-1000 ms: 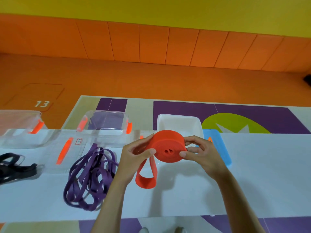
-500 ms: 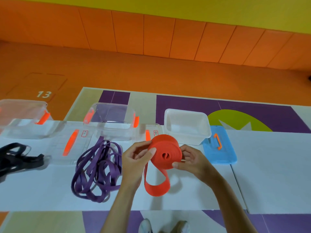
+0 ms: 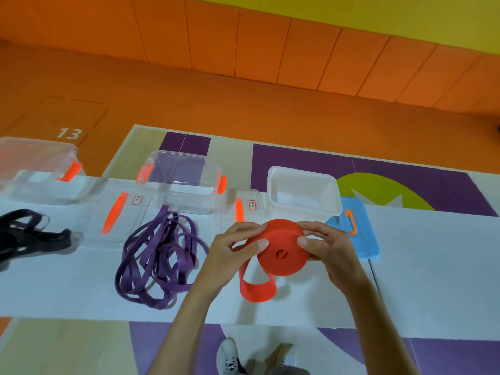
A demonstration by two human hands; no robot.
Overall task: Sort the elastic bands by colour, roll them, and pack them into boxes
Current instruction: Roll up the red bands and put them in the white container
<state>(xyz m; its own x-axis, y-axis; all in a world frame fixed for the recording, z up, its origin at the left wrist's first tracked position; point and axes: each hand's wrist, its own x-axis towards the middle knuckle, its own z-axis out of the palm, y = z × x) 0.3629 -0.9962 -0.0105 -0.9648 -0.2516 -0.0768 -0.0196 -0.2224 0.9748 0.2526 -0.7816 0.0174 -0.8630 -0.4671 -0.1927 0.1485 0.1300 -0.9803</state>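
Standing empty: white box (image 3: 303, 209).

The black bands (image 3: 24, 234) ran off the left edge, so how far that tangle went could not be told, and the clear box (image 3: 35, 171) behind them was cut there too. The two small labels (image 3: 137, 199) on the clear lids were too tiny to read. The right hand (image 3: 328, 247) covered the far side of the red roll (image 3: 282, 251), and the white box (image 3: 303, 193) hid a corner of the blue lid (image 3: 357, 231).
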